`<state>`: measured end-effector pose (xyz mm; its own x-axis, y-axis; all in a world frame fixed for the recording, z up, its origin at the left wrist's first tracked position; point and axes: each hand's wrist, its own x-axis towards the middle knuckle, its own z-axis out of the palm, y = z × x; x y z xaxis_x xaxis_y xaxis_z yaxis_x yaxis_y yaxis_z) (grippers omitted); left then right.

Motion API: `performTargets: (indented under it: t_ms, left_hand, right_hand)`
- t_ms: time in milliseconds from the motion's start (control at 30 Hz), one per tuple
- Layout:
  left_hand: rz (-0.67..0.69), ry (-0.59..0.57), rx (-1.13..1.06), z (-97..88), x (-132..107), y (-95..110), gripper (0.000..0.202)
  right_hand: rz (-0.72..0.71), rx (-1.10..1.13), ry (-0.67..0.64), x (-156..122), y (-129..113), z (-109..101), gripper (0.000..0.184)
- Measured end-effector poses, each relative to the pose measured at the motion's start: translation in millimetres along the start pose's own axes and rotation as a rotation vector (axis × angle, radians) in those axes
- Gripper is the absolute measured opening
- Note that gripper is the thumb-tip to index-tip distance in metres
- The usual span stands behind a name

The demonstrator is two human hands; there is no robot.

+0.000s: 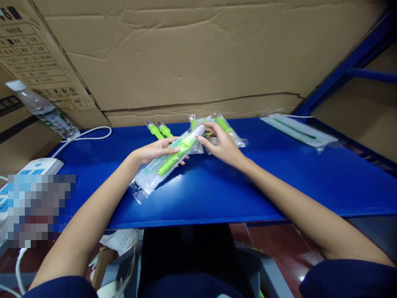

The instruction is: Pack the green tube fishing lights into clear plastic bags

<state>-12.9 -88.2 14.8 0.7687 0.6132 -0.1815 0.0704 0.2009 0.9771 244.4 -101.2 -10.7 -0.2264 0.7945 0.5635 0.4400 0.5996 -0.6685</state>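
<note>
My left hand (156,150) grips a clear plastic bag (149,178) with a green tube-shaped item (176,155) inside, held slanted above the blue table (279,182). My right hand (221,142) pinches the bag's upper end, where the item's white tip pokes toward the opening. Just behind my right hand lie a few more bagged green items (228,128). Two loose green items (159,130) rest near the back edge, to the left of the pile.
A flat packet of clear bags (299,130) lies at the table's right rear. Cardboard boxes (186,54) wall off the back. A plastic water bottle (46,109), a white cable (89,134) and a power strip (37,167) sit at the left.
</note>
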Motion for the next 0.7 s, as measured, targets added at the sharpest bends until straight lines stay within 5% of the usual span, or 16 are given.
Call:
performTargets:
  t_ms: [267,500,700]
  left_hand:
    - [-0.021,0.029,0.035,1.1,-1.8,1.3,0.072]
    - [-0.025,0.05,0.051,-2.3,-2.6,1.0,0.065]
    - [-0.03,0.06,0.034,-1.2,-1.0,0.3,0.066]
  right_hand:
    - [-0.117,-0.158,0.013,-3.3,0.8,0.0,0.044]
    - [-0.161,-0.101,-0.139,-8.0,1.2,3.9,0.04]
    - [-0.162,-0.086,-0.121,-7.2,3.2,3.4,0.035]
